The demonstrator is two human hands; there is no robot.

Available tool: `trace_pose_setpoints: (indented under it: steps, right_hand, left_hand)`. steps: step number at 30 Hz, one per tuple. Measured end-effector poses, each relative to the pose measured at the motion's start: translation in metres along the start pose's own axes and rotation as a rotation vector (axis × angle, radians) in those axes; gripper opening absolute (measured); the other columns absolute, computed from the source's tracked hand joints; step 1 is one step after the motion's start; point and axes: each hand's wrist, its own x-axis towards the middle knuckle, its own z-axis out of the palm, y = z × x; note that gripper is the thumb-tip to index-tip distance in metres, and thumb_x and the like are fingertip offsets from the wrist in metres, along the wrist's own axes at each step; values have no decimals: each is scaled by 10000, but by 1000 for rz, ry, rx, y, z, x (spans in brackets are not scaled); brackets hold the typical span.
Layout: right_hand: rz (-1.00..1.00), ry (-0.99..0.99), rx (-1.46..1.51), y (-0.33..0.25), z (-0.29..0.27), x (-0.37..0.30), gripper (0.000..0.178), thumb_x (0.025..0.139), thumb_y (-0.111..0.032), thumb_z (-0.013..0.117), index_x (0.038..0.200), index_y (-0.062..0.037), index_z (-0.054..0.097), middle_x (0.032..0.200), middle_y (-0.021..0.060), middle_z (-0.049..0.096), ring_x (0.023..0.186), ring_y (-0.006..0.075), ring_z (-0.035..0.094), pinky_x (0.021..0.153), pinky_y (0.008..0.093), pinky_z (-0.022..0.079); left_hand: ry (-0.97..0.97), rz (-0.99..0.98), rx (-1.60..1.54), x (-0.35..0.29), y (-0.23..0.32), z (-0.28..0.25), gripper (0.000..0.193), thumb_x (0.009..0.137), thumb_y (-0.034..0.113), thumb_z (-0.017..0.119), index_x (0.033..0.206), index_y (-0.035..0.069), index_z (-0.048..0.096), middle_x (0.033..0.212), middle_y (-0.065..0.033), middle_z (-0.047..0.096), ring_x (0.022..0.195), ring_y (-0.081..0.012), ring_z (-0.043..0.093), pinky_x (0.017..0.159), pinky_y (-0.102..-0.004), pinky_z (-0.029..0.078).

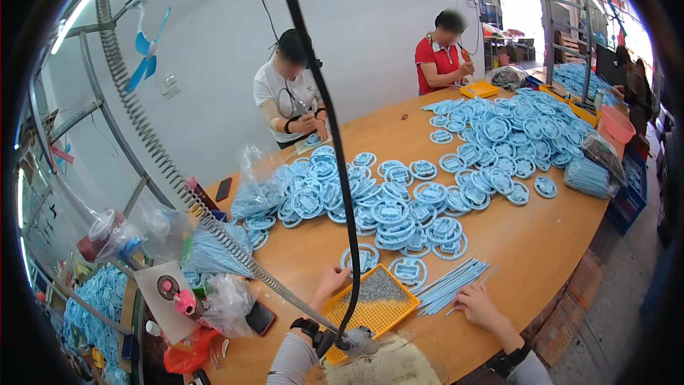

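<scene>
My left hand [332, 282] reaches past the left side of a yellow perforated tray [410, 302], fingers closed at the rim of a light blue round plastic frame [362, 259]. Small grey metal pieces [383, 288] fill part of this tray. Another blue round frame [408, 271] lies just beyond its right corner. Beside the tray is a bundle of thin light blue plastic sticks [445, 289]. At the near ends of these sticks, my right hand [477, 305] has its fingers bent and pinched on one stick. A screwdriver-like tool [358, 342] hangs on a coiled spring in front of me.
Heaped blue frames [499, 135] cover the middle and far right of the table. A black cable [329, 107] and the spring [153, 135] cross my view. A phone [261, 318], plastic bags [229, 305] and more sticks [217, 249] lie left. Two people work across the table.
</scene>
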Motion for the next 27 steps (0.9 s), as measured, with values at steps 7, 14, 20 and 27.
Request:
trace_pose_setpoints:
  steps: [7, 14, 20, 27]
  right_hand:
    - [182, 83, 279, -4, 1, -1, 125, 764, -52, 666, 865, -70, 596, 835, 70, 613, 864, 277, 559, 822, 399, 399]
    - [138, 92, 468, -78, -22, -3, 164, 777, -52, 669, 941, -48, 660, 817, 107, 657, 793, 278, 626, 678, 353, 489]
    - [-93, -148, 500, -144, -10, -7, 218, 792, -46, 655, 1007, -77, 675, 840, 87, 642, 787, 254, 628, 668, 337, 500]
    - [-81, -208, 484, -160, -4, -17, 275, 777, 1, 631, 1033, -89, 674, 916, 82, 605, 831, 255, 607, 704, 329, 502]
  left_hand:
    - [329, 162, -374, -10, -50, -41, 255, 919, 177, 556, 1071, -22, 511, 859, -118, 622, 757, -200, 614, 649, -325, 486]
    - [309, 78, -499, -212, -49, -144, 191, 960, 121, 507, 1095, 3, 572, 773, -22, 583, 718, -82, 542, 641, -240, 460]
    - [-168, 29, -253, -326, -12, -59, 162, 919, 117, 557, 1020, 19, 639, 880, -99, 655, 778, -182, 621, 703, -300, 493]
    - [172, 416, 226, -321, 1, 8, 499, 777, 261, 712, 1205, 50, 567, 1248, -177, 493, 1131, -361, 481, 910, -444, 428]
